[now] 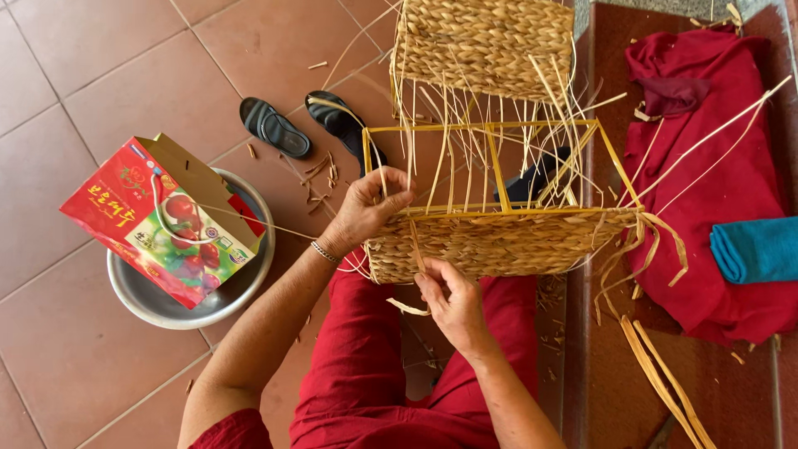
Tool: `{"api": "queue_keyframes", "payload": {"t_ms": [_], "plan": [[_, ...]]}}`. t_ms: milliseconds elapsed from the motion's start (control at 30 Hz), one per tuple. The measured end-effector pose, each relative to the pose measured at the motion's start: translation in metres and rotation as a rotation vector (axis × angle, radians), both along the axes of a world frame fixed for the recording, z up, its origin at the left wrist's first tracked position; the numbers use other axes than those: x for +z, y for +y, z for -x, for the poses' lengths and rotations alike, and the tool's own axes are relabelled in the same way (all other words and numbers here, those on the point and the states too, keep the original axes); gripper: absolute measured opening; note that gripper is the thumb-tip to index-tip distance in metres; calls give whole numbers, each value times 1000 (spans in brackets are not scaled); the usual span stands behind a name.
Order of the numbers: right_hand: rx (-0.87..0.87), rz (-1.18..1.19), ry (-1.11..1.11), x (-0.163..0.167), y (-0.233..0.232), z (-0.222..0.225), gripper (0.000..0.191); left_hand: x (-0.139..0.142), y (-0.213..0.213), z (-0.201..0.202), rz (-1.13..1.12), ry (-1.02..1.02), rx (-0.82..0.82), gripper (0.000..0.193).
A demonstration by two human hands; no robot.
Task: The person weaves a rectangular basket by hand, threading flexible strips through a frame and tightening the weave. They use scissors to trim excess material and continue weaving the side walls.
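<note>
On lap: left hand point(370, 208) grips basket point(499, 241) edge; right hand point(453, 303) pinches straw strand point(409, 308).

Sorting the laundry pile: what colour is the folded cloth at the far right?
Blue-teal folded cloth, head view, lying on red fabric.

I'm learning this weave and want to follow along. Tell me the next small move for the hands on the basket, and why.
Probably pull the loose strand snug through the woven band. The right hand pinches it just below the band, its free end hanging slack, while the left hand steadies the basket's corner by the yellow frame. Bare upright strands above remain unwoven.
</note>
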State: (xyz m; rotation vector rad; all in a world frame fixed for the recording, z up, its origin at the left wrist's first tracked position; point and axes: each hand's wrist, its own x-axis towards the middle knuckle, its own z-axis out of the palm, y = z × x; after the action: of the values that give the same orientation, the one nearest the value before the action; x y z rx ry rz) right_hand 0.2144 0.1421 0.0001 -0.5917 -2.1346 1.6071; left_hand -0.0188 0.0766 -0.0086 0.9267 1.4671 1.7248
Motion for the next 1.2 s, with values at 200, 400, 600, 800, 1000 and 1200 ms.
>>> {"api": "queue_keyframes", "payload": {"t_ms": [200,400,600,800,1000,1200], "plan": [[101,367,96,22,3,-35,24,42,-20,4,59,-43,-150,43],[271,838,320,28,9,-67,31,61,-18,11,-94,-471,-252,54],[143,606,244,33,18,-85,39,52,-7,11,-71,-546,-196,74],[-100,226,-203,0,26,-96,25,57,-21,1,38,-298,-30,54],[-143,160,-156,-11,24,-94,16,59,-33,-9,36,8,78,35],[-187,-162,-89,-2,25,-95,11,70,-34,-9,105,8,-29,41]]}}
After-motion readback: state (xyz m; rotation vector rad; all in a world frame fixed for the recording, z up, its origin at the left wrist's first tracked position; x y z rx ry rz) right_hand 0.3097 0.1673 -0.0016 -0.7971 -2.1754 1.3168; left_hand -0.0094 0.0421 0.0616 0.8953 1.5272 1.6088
